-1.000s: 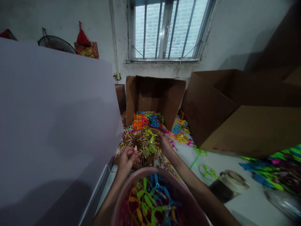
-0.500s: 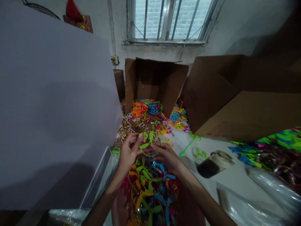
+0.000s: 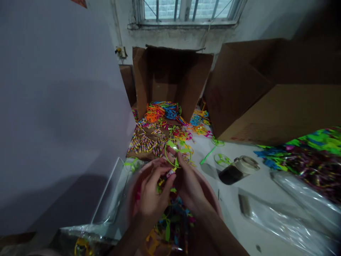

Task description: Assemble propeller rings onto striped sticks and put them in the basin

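My left hand is closed, its thumb and finger pinching a small pink-and-yellow piece. Just beyond it, my right hand grips a green ringed propeller by its edge, with the ring standing tilted up. Both hands are close together over a pink basin. Inside the basin lie green, blue, orange and pink propellers, partly hidden by my forearms. Many more small pink-and-yellow pieces are spread on a brown cardboard sheet beyond the hands.
An open cardboard box with colourful plastic parts stands at the back. A larger carton is to the right. On the white table are a dark jar, a green twisted stick and clear plastic bags. A pale panel blocks the left.
My left hand has drawn nearer and lower and now shows a small pink-and-yellow piece. The green propeller has turned more upright in my right hand. The view has tilted down.
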A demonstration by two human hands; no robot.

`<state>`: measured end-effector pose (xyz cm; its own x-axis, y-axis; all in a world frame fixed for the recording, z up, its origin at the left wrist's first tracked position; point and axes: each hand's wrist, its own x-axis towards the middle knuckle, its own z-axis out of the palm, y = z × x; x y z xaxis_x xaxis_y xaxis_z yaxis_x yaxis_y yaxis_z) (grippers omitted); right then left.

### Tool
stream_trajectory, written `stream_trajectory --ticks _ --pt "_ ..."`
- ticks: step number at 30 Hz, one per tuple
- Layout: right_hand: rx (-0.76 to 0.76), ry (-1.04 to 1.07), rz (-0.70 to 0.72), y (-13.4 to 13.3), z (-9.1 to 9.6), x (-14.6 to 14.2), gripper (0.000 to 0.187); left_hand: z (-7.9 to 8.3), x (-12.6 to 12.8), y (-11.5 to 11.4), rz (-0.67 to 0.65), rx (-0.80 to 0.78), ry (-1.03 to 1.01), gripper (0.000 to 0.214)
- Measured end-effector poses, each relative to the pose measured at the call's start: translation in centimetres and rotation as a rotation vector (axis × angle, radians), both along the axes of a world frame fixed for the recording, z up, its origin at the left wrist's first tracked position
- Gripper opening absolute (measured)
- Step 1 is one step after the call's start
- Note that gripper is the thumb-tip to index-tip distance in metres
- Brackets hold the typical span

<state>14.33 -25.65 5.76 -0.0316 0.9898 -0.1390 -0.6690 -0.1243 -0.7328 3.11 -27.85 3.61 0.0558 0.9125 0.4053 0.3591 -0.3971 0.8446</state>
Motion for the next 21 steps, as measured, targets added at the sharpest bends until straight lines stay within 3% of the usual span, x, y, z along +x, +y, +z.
stream_trajectory --ticks 7,21 --pt "-0.06 0.041 -0.079 -1.7 0.2 -1.0 0.035 0.4 0.4 -0.7 0.044 0.032 0.094 0.012" --pt "-0.123 0.085 -0.298 -2.7 -0.1 -2.2 0.036 0.7 0.6 -1.5 0.015 0.019 0.051 0.007"
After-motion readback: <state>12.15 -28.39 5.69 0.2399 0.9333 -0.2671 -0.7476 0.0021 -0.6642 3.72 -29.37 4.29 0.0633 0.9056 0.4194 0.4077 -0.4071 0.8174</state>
